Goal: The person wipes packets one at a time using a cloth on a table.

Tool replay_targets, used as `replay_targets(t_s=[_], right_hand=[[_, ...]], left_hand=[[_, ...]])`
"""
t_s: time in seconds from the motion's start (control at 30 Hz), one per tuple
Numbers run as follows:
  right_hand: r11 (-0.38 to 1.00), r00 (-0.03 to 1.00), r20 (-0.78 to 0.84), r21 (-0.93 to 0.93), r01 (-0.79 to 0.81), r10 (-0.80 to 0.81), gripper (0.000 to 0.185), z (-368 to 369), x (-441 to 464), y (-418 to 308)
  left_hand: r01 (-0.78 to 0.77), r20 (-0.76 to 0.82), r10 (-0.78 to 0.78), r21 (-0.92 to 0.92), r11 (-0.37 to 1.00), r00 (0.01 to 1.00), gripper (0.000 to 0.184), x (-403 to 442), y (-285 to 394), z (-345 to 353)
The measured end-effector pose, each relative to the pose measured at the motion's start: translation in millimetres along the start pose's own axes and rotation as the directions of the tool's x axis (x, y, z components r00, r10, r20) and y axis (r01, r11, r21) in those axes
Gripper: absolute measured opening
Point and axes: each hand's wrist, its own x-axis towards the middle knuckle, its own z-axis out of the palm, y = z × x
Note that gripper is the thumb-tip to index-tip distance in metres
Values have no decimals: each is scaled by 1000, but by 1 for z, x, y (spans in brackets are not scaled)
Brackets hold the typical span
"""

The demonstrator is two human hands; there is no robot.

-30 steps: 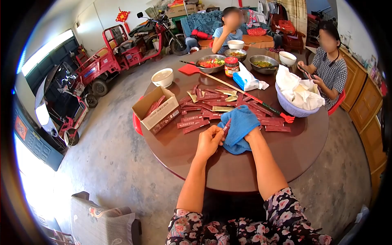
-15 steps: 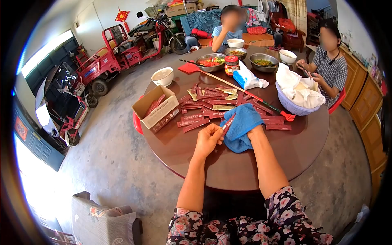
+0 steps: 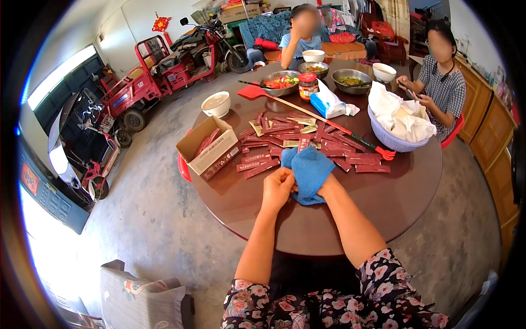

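Note:
My left hand is closed in a pinch at the left edge of a blue cloth. A dark red stick sachet pokes out above the cloth; its lower part is covered, down toward my left fingers. My right hand is closed on the cloth, with most of its fingers hidden under the folds. Beyond both hands, a loose pile of red stick sachets with a few gold ones lies on the round brown table. Left of the pile, an open cardboard box holds more red sachets.
A red fly swatter lies across the table behind the pile. Around it are a white bowl, metal food bowls, a red-lidded jar, a tissue pack and a purple basket. Two people sit across the table.
The cloth and my right hand have shifted left, toward my left hand. The cloth now wraps the sachet, which has turned upright with only its top end showing.

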Motion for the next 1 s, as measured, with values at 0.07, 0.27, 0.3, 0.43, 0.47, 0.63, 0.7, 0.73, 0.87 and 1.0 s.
replay_targets(t_s=[0.07, 0.27, 0.3, 0.43, 0.47, 0.63, 0.7, 0.73, 0.87, 1.0], right_hand=[[621, 960, 61, 751, -226, 275, 8, 7, 0, -13], [956, 940, 318, 218, -196, 121, 9, -24, 12, 19], [843, 899, 409, 420, -337, 156, 10, -24, 12, 15], [982, 975, 153, 77, -174, 161, 18, 7, -14, -8], [882, 953, 190, 370, -293, 237, 18, 15, -16, 9], [693, 915, 284, 598, -403, 287, 16, 15, -17, 14], [741, 904, 311, 523, -421, 294, 16, 13, -15, 11], [739, 903, 315, 524, -423, 294, 16, 14, -15, 12], [777, 923, 283, 506, -375, 261, 13, 12, -19, 2], [824, 921, 278, 428, -372, 272, 10, 4, -23, -23]], left_hand=[[-31, -47, 37, 129, 991, 998, 19, -5, 15, 6], [-17, -283, 19, 10, 1000, 959, 24, -1, 6, -4], [-16, -285, 18, 11, 1000, 958, 24, 0, 6, -4], [-86, -326, 17, -197, 977, 945, 22, 3, 5, -3], [-59, -275, 3, -195, 979, 961, 21, 3, 0, -7], [-104, -289, 43, -197, 975, 956, 19, 6, -6, -9], [-77, -369, -81, -394, 916, 926, 19, 7, 2, -12], [-109, -398, -71, -412, 905, 915, 20, 5, 6, -13], [-134, -405, -53, -418, 899, 913, 23, 5, 2, -17], [-144, -472, -106, -462, 875, 875, 23, 4, 8, -19]])
